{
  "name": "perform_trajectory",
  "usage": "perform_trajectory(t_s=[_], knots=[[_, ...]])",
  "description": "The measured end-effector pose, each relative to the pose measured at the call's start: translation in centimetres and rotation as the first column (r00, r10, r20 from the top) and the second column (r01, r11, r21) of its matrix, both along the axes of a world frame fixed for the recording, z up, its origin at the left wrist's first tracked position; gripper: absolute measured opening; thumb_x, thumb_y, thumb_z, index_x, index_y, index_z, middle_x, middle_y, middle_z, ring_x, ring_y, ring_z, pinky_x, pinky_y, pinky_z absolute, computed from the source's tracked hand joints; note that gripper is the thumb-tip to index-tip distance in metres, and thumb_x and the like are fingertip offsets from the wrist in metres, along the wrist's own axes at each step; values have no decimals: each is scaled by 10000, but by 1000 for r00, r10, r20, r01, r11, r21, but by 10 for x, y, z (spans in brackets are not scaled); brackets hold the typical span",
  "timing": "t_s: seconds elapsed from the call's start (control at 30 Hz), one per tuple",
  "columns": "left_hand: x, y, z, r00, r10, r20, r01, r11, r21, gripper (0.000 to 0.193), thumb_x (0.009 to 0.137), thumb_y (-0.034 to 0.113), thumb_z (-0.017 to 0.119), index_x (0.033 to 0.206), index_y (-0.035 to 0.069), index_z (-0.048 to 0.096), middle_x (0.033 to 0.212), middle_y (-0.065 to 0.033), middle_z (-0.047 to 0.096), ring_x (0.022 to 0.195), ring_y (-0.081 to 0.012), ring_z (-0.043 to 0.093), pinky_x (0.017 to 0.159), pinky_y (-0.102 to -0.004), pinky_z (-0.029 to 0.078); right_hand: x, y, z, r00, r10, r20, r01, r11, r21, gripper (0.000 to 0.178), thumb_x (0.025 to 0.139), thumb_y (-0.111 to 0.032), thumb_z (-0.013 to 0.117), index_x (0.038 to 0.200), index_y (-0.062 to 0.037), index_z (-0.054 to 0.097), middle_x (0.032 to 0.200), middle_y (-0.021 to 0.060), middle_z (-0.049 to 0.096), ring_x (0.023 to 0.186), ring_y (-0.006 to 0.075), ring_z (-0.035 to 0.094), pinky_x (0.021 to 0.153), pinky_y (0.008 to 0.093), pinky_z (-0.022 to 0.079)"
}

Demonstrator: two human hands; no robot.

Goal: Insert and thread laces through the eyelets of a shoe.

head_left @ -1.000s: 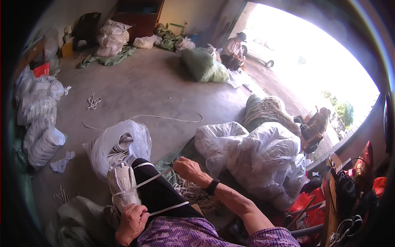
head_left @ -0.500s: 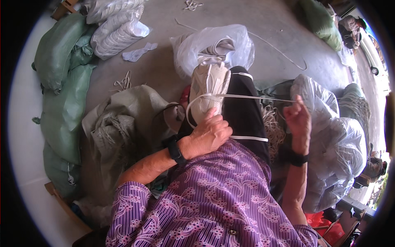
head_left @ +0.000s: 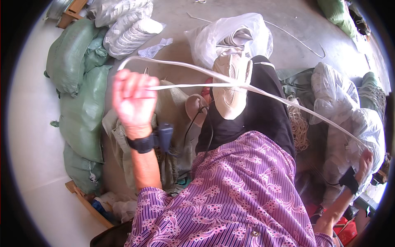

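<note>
A cream sneaker (head_left: 230,103) lies on my black-trousered thigh, toe toward me. A long flat white shoelace (head_left: 284,101) passes through it and stretches out to both sides. Raised at the left, my left hand (head_left: 133,99), somewhat blurred, is closed on the lace, which loops over the fist. Far out to the right, my right hand (head_left: 363,164) pinches the lace near its other end, the fingertips small and partly blurred. Neither hand touches the sneaker.
A clear plastic bag (head_left: 201,49) of stacked shoe parts stands beyond the sneaker. Green sacks (head_left: 80,115) line the left wall. Several loose laces (head_left: 299,131) hang by my right leg, beside plastic-wrapped bundles (head_left: 335,88). A beige sack (head_left: 168,103) lies left of my knees.
My left hand has left the sneaker and risen to the left with the lace. My right hand has swung outward and down to the right, and the lace is now drawn out both ways.
</note>
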State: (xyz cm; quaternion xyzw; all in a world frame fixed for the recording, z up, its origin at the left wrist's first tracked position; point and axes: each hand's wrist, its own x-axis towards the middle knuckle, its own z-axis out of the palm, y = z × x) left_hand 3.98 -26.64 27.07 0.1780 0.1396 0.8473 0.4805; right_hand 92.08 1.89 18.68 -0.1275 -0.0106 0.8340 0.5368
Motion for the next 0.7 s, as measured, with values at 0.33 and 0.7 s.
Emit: perform_trajectory(t_s=[0.33, 0.7], knots=[[-132, -147, 20, 879, 477, 4, -462, 853, -243, 169, 938, 112, 408, 803, 58, 494, 563, 18, 347, 532, -122, 343, 686, -321, 323, 27, -53, 45, 444, -139, -885, -240, 933, -268, 219, 930, -34, 451, 1128, 30, 521, 1051, 101, 543, 957, 189, 536, 880, 292, 442], [-220, -336, 71, 535, 825, -185, -796, 419, -436, 284, 957, 70, 329, 673, 93, 334, 531, 3, 263, 474, -153, 291, 637, -353, 321, 36, -78, 20, -600, -535, -595, -572, 807, -149, 291, 950, -56, 458, 1223, 25, 516, 1227, 113, 559, 1085, 188, 549, 967, 273, 412]])
